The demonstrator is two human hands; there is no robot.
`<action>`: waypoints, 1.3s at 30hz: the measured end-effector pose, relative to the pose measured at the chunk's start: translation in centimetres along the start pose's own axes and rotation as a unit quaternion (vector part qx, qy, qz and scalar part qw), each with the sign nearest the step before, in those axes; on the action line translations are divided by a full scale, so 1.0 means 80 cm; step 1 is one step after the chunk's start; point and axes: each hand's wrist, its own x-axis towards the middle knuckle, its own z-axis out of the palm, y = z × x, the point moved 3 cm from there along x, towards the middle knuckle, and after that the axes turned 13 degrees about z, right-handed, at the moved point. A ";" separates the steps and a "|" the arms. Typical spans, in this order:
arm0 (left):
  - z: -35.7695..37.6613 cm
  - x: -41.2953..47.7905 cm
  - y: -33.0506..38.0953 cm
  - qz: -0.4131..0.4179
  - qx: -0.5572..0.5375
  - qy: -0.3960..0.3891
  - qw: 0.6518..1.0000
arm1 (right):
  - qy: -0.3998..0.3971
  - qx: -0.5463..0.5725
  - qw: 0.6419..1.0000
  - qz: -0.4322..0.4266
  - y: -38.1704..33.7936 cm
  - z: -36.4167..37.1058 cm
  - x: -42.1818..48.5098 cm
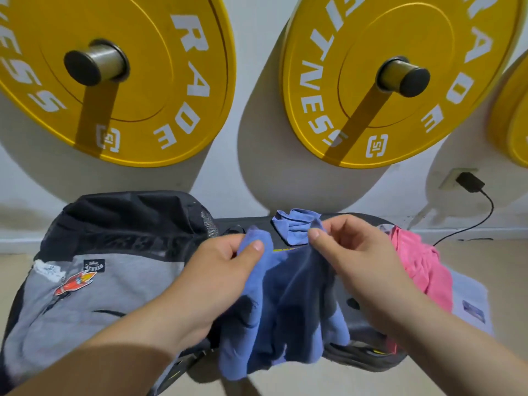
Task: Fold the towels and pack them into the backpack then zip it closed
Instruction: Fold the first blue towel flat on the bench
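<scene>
A blue towel (285, 315) hangs crumpled between my hands over a black bench. My left hand (220, 270) pinches its upper left edge between thumb and fingers. My right hand (351, 252) pinches the upper right edge, thumb on top. Part of the blue cloth bunches up behind my right hand. A pink towel (423, 267) lies crumpled on the bench to the right. The grey and black backpack (94, 284) lies on the left with a red patch on its front; its black upper part gapes toward the wall.
The black bench (363, 358) stands against a white wall. Two yellow weight plates (137, 81) hang on wall pegs above. A black plug and cable (471, 182) sit in a socket at the right. A light cloth (471, 304) lies right of the pink towel.
</scene>
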 end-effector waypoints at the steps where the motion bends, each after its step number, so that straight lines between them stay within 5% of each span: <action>1: 0.011 -0.003 0.003 0.004 0.002 -0.034 0.999 | -0.026 -0.005 1.000 0.003 0.000 0.007 -0.007; 5: 0.034 -0.013 0.009 -0.007 -0.025 -0.053 0.998 | -0.103 -0.002 0.994 0.040 0.006 0.029 -0.018; 10: 0.025 -0.014 0.008 0.000 -0.021 0.018 1.000 | -0.093 0.006 0.994 0.059 0.006 0.031 -0.018; 23: 0.024 -0.014 0.016 0.034 0.080 -0.004 0.996 | -0.093 -0.065 0.993 0.010 0.000 0.037 -0.024; 31: 0.016 -0.017 0.021 0.064 0.083 -0.043 0.994 | -0.237 0.010 0.965 0.114 -0.006 0.035 -0.032; 35: 0.002 -0.009 0.018 0.090 0.142 -0.046 0.985 | -0.135 -0.070 0.986 0.071 0.006 0.018 -0.007; 39: 0.002 -0.014 0.032 0.071 -0.059 -0.092 0.991 | -0.220 -0.196 0.955 0.008 0.020 0.010 -0.002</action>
